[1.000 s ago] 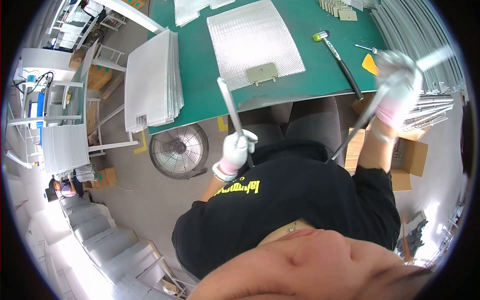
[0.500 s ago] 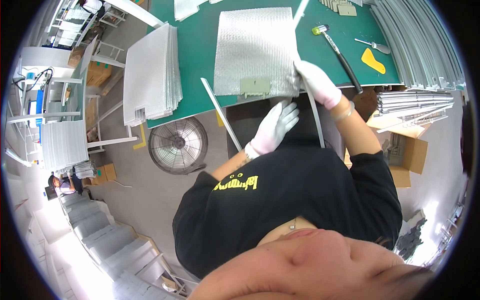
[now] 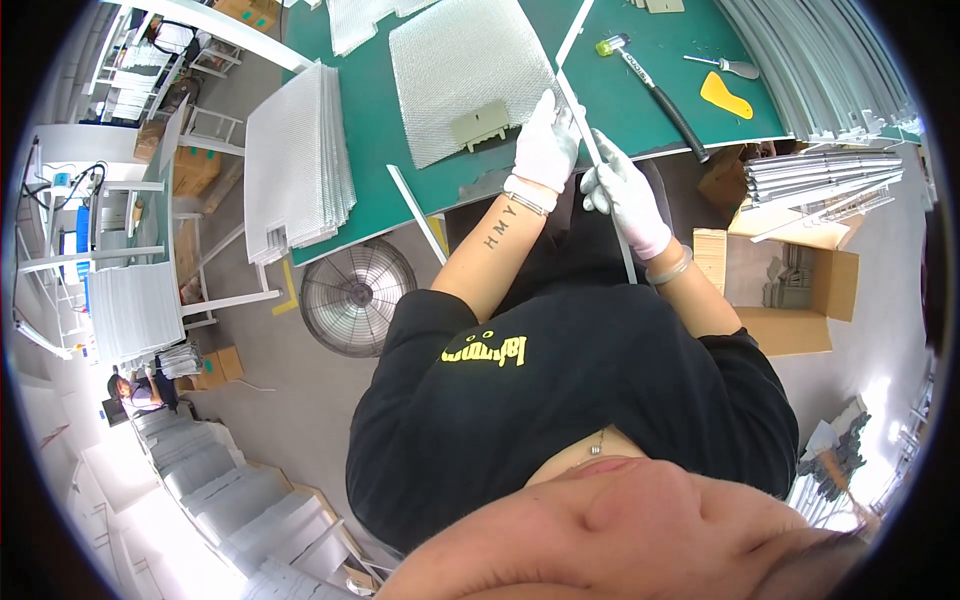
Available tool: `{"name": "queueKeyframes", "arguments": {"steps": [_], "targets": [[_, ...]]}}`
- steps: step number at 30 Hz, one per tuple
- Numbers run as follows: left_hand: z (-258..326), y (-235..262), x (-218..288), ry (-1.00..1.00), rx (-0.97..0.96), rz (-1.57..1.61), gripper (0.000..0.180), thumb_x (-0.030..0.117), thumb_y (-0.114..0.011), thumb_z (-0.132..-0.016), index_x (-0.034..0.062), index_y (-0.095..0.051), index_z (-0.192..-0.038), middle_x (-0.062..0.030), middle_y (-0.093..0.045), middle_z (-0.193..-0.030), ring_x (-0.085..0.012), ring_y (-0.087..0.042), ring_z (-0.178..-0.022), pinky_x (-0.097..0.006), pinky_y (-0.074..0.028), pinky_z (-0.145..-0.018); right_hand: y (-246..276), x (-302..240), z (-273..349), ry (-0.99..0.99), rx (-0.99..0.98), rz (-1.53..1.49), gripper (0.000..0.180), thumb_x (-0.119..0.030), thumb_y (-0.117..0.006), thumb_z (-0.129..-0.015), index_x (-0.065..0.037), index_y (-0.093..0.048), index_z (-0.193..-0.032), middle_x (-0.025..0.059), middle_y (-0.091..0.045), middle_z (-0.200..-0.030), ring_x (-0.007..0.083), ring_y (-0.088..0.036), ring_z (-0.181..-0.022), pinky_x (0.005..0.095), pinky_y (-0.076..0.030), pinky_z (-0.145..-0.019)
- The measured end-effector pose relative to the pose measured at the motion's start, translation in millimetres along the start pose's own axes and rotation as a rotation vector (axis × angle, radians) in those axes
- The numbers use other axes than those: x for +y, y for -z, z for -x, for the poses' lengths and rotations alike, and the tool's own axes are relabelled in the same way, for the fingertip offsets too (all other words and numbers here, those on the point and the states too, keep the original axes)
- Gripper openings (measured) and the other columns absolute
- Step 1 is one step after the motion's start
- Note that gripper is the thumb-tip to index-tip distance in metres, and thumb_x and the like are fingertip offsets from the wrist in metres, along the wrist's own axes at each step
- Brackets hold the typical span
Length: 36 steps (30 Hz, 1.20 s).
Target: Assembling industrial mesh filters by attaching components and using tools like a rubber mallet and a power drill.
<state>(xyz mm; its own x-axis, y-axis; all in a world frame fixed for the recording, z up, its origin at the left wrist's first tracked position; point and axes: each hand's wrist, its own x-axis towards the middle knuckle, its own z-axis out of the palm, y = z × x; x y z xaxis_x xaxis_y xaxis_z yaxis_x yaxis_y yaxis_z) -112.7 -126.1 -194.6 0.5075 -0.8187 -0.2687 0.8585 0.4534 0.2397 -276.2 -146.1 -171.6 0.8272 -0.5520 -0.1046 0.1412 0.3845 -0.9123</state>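
Observation:
A silver mesh panel (image 3: 455, 70) lies tilted on the green table, with a grey-green plastic bracket (image 3: 481, 126) at its near edge. Along the panel's right side runs a long thin white strip (image 3: 592, 145), its near end reaching back toward my body. My right hand (image 3: 627, 205), in a white glove, has its fingers closed around this strip. Close to the panel's near right corner, my gloved left hand (image 3: 546, 150) grips the strip farther up; some of its fingertips are hidden. Another white strip (image 3: 573, 32) meets it at the far end.
Stacked mesh panels (image 3: 300, 150) stand at the table's left, near a loose white strip (image 3: 416, 212). A hammer (image 3: 665, 105), a screwdriver (image 3: 725, 66) and a yellow scraper (image 3: 725, 96) lie on the right. A floor fan (image 3: 358, 297) and open carton (image 3: 835, 285) flank me.
My left hand has moved up and right to the strip beside the panel. My right hand has slid nearer along the strip. The panel has turned, shifting left in view.

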Motion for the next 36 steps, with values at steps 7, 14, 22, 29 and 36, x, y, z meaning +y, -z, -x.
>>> {"name": "queueKeyframes", "arguments": {"steps": [7, 14, 22, 29, 36], "targets": [[-30, 49, -3, -0.245, -0.175, -0.465, 0.037, 0.018, -0.050, -0.105, -0.0064, -0.045, -0.132, -0.0215, -0.053, -0.129, -0.0302, -0.050, -0.124, -0.039, -0.044, -0.107, -2, 0, -2, 0.031, 0.011, 0.027, 0.063, -0.023, -0.049, -0.105, 0.004, -0.023, -0.156, 0.0055, -0.059, -0.085, 0.0058, -0.047, -0.059, 0.0229, -0.051, -0.066], [-20, 23, -6, -0.231, -0.230, -0.357, 0.024, 0.018, -0.054, -0.104, -0.0010, -0.058, -0.118, -0.0122, -0.061, -0.115, -0.0251, -0.057, -0.112, -0.039, -0.047, -0.102, 1, -2, -1, -0.020, 0.002, 0.056, 0.062, -0.022, -0.048, -0.105, 0.003, -0.023, -0.156, 0.0046, -0.058, -0.084, 0.0057, -0.049, -0.060, 0.0217, -0.050, -0.065], [-10, 0, -7, -0.657, -0.091, -1.232, 0.034, 0.007, -0.071, -0.092, -0.0077, -0.057, -0.120, -0.0143, -0.069, -0.095, -0.0219, -0.070, -0.087, -0.029, -0.056, -0.077, -1, -1, 7, -0.040, 0.021, 0.173, 0.059, -0.017, -0.046, -0.105, -0.001, -0.025, -0.157, 0.0037, -0.058, -0.083, 0.0060, -0.051, -0.061, 0.0209, -0.048, -0.062], [2, -3, -6, -0.552, -0.141, -1.431, 0.025, 0.012, -0.064, -0.098, -0.0035, -0.059, -0.117, -0.0126, -0.068, -0.103, -0.0226, -0.068, -0.093, -0.034, -0.056, -0.080, -2, -28, -26, -0.005, -0.010, 0.227, 0.054, -0.020, -0.048, -0.104, 0.000, -0.036, -0.153, 0.0040, -0.057, -0.078, 0.0060, -0.047, -0.055, 0.0198, -0.044, -0.054], [88, -6, 6, 0.054, -0.122, -0.157, 0.033, 0.025, -0.054, -0.104, 0.0008, -0.056, -0.126, -0.0101, -0.062, -0.126, -0.0239, -0.062, -0.110, -0.038, -0.049, -0.100, 15, -42, -114, -0.094, -0.083, 0.387, 0.045, -0.028, -0.068, -0.097, 0.001, -0.057, -0.129, 0.0023, -0.064, -0.093, 0.0040, -0.052, -0.063, 0.0186, -0.046, -0.060]]}}
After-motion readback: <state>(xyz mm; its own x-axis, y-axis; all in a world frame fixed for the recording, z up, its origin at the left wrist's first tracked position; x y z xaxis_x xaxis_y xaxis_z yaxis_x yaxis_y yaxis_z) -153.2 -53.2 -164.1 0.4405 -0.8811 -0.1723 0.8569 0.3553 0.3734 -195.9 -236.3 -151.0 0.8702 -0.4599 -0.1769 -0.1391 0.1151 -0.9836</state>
